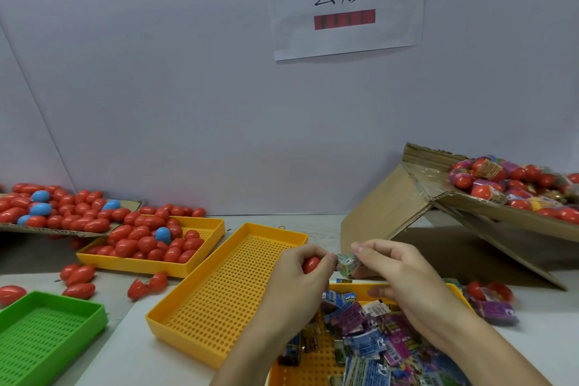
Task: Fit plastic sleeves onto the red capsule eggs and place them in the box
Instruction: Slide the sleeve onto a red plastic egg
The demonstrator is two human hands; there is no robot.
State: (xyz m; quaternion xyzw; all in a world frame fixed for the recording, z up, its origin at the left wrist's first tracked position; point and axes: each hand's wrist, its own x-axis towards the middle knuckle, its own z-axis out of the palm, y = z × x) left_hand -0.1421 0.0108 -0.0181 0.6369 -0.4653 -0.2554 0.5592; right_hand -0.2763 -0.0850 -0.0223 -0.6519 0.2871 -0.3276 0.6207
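Note:
My left hand is closed around a red capsule egg, with only its tip showing between the fingers. Right beside it, my right hand pinches a printed plastic sleeve, whose open end faces the egg. The two nearly touch. Below my hands, an orange tray holds a heap of flat printed sleeves. A tilted cardboard box at the right is filled with sleeved eggs.
An empty perforated orange tray lies in the middle. Behind it, another orange tray holds red eggs and a blue one. More eggs lie on a cardboard sheet at far left. A green tray sits front left, loose eggs near it.

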